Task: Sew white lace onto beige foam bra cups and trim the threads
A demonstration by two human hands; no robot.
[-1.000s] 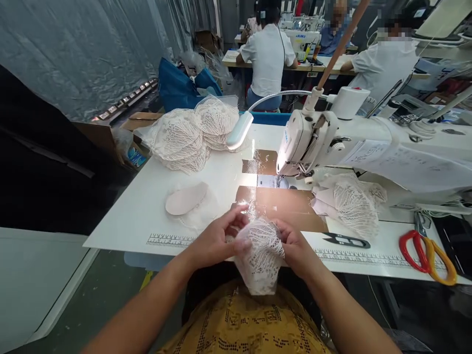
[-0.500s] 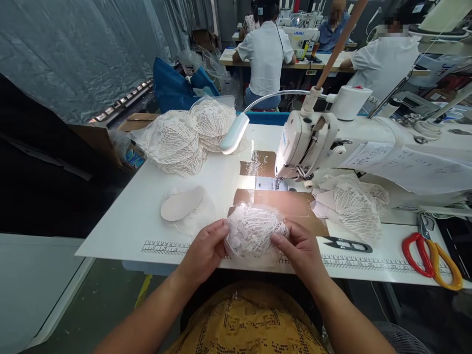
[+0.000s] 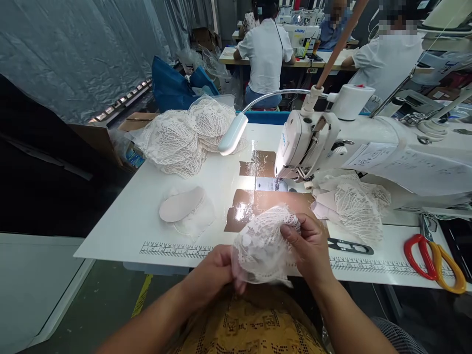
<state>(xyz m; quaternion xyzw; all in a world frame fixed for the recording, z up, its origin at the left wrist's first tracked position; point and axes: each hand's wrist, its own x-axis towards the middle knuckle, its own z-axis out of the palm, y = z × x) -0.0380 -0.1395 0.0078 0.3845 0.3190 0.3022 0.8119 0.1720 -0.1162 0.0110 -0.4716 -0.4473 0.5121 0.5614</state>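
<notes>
Both my hands hold one white lace piece [image 3: 263, 243] at the near edge of the white sewing table [image 3: 140, 216]. My left hand [image 3: 212, 273] grips its lower left edge, fingers closed under it. My right hand [image 3: 308, 246] pinches its upper right edge with thumb on top. The lace piece is tilted, its upper end towards the sewing machine [image 3: 313, 140]. A flat pink oval pad [image 3: 181, 204] lies on the table to the left of my hands.
A pile of lace pieces [image 3: 180, 135] sits at the far left, a smaller heap [image 3: 354, 204] under the machine arm. Black thread snips [image 3: 350, 245] and red-yellow scissors [image 3: 433, 255] lie at the right. A gooseneck lamp [image 3: 232, 133] hangs over the table. People in white shirts [image 3: 267, 54] sit behind.
The lace piece was turned in my hands: it hung down, then lay spread flat, and now tilts up to the right. My left hand dropped lower; my right hand rose.
</notes>
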